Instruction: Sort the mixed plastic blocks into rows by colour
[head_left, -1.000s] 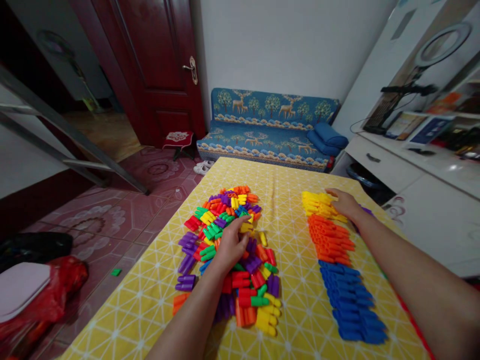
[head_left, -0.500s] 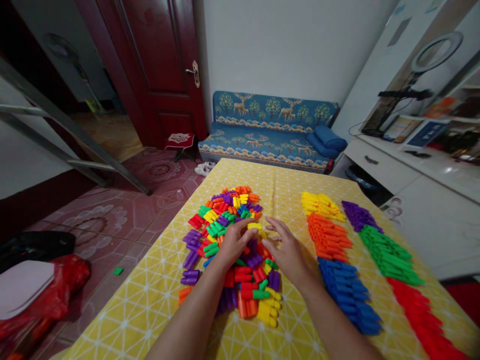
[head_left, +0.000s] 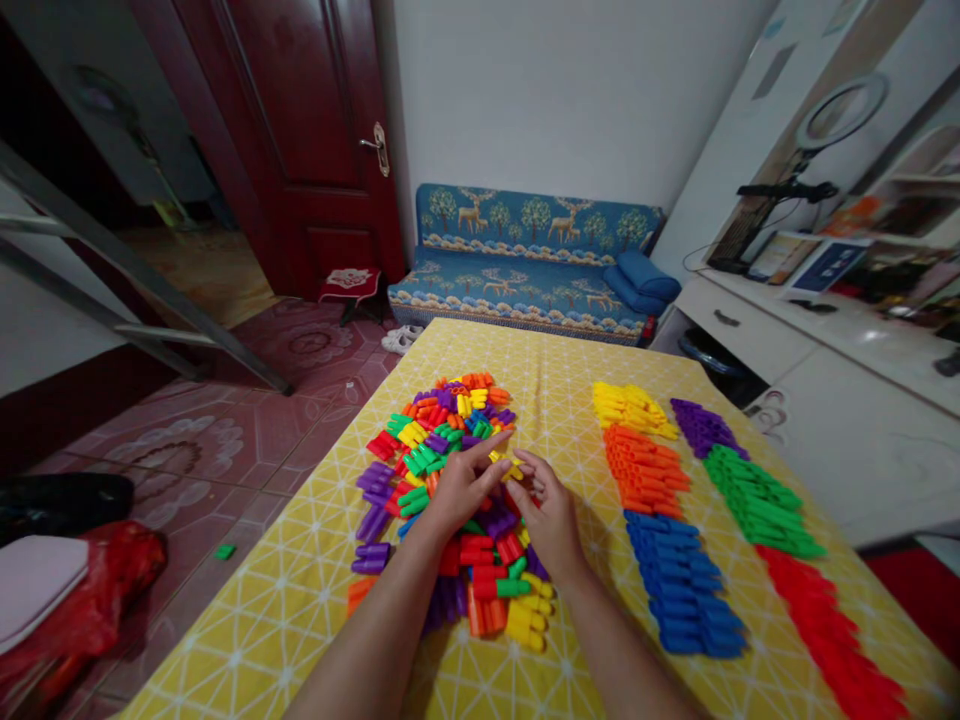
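A mixed heap of coloured plastic pieces point(head_left: 427, 458) lies on the yellow patterned tablecloth point(head_left: 300, 600). Over its right part my left hand point(head_left: 465, 485) has its index finger stretched forward and its thumb near a yellow piece point(head_left: 506, 465). My right hand point(head_left: 547, 505) pinches that yellow piece from the right with thumb and fingertips. On the right, sorted piles lie by colour: yellow point(head_left: 632, 410), orange point(head_left: 646, 472), blue point(head_left: 686, 585), purple point(head_left: 705, 428), green point(head_left: 761, 500) and red point(head_left: 832, 630).
Beyond the table stands a blue patterned sofa point(head_left: 525, 285). White drawers point(head_left: 742, 330) are at the right. A metal ladder point(head_left: 165, 290), a red bag point(head_left: 127, 570) and a small green piece point(head_left: 225, 551) are on the left.
My right hand has moved left to the yellow piece, and its fingers have closed on it. My left hand stays over the heap. The view has shifted slightly.
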